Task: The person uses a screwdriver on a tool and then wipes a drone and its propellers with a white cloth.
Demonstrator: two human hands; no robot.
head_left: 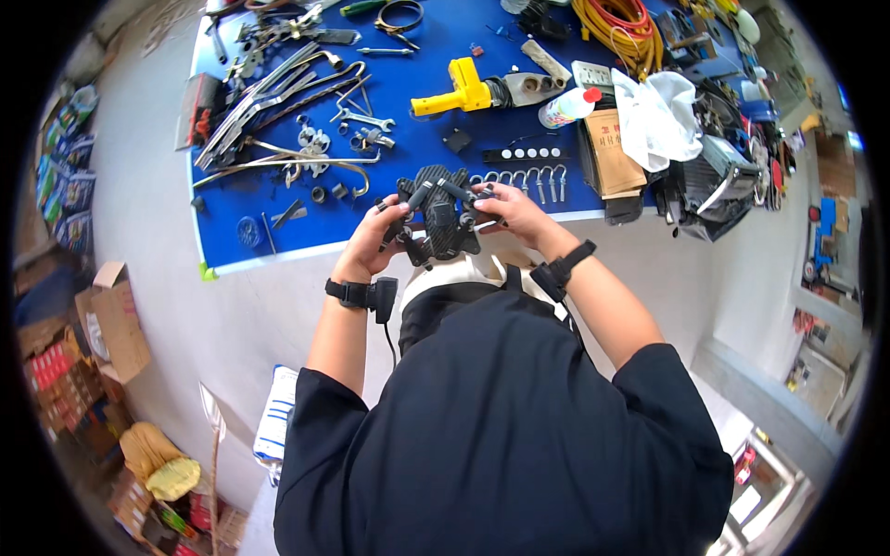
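Note:
Both hands hold a black drone point(442, 215) with a carbon-weave body and several jointed arms, just over the front edge of the blue table point(278, 243). My left hand point(373, 233) is closed around its left arms, and my right hand point(521, 215) grips the arms on the right. The drone's underside is hidden. Just beyond my right hand lies a row of metal hooks point(521, 178) beside a black strip with white discs point(525, 155). Loose fittings and bent metal rods point(278, 148) lie to the left of the drone.
Farther back are a yellow tool point(459, 90), a white bottle with a red cap point(568, 108), and coiled yellow hose point(621, 32). At right, a white plastic bag point(656, 116) lies near brown envelopes point(614, 153). A cardboard box point(119, 324) stands on the left.

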